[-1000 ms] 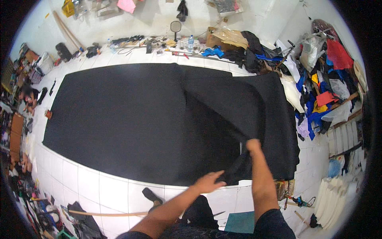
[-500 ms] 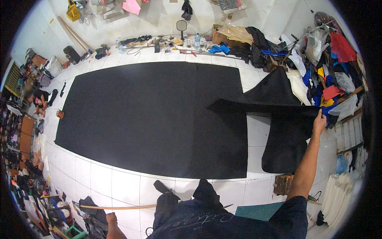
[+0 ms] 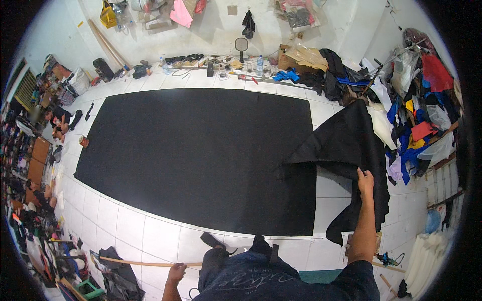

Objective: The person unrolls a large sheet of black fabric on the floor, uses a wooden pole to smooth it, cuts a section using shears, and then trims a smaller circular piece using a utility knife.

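A large black fabric sheet point(image 3: 201, 160) lies flat across the tiled floor before me. At its right end a loose black fabric piece point(image 3: 371, 145) is bunched and folded, one corner overlapping the big sheet. My right hand point(image 3: 366, 181) pinches the loose piece's edge, and its fold hangs to the left of my fingers. My left hand point(image 3: 175, 273) hangs low by my side, fingers loosely curled and a little apart, apparently with nothing in them. Beyond it in the picture a long wooden stick point(image 3: 145, 262) runs sideways; the hand overlaps it in view without visibly gripping it.
Piled scraps and bags point(image 3: 422, 120) crowd the right side. Along the back wall stand a water bottle point(image 3: 259, 65), a cardboard box point(image 3: 287, 59) and small tools. A person point(image 3: 60, 120) sits at the far left, near a small tin point(image 3: 84, 142). Black bags point(image 3: 118, 273) lie lower left.
My right hand has drawn the loose piece's edge left and nearer, turning the stretched strip into a wide fold. My left hand has moved right while the stick stayed. The view has shifted slightly.
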The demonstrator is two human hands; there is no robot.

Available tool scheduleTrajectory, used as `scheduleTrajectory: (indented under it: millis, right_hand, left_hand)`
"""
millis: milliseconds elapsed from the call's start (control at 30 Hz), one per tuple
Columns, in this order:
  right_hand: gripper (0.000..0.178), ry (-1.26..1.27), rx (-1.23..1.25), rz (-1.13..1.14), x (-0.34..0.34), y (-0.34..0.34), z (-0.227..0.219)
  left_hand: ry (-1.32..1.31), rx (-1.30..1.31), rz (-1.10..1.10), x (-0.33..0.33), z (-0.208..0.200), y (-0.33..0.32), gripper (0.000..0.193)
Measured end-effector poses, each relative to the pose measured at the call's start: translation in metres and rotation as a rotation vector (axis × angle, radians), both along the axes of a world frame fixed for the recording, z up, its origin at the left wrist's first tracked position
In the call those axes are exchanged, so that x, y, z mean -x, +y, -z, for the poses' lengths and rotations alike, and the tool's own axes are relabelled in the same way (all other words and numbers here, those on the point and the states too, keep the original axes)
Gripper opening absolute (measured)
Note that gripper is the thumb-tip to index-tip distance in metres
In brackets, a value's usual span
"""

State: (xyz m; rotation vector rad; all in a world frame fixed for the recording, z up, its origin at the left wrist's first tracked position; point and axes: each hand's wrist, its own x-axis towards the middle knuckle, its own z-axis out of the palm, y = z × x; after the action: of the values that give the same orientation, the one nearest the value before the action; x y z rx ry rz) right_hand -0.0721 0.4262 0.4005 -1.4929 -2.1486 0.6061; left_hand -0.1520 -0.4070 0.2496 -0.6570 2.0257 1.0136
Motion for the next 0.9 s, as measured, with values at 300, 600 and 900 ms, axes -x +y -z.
scheduleTrajectory:
  millis: [300,600,900]
  right_hand:
    - [0.043,0.088,0.040,0.125,0.055,-0.054,0.018]
    - [0.044,-0.046,0.142,0.242,0.107,-0.085,0.003]
    - [0.050,-0.137,0.678,0.044,0.222,-0.121,0.084]
  left_hand:
    - [-0.171,-0.038,-0.189,0.052,0.041,-0.145,0.043]
    - [0.219,-0.002,0.410,0.332,0.035,-0.025,0.043]
    - [0.365,-0.006,0.455,0.590,-0.017,0.123,0.026]
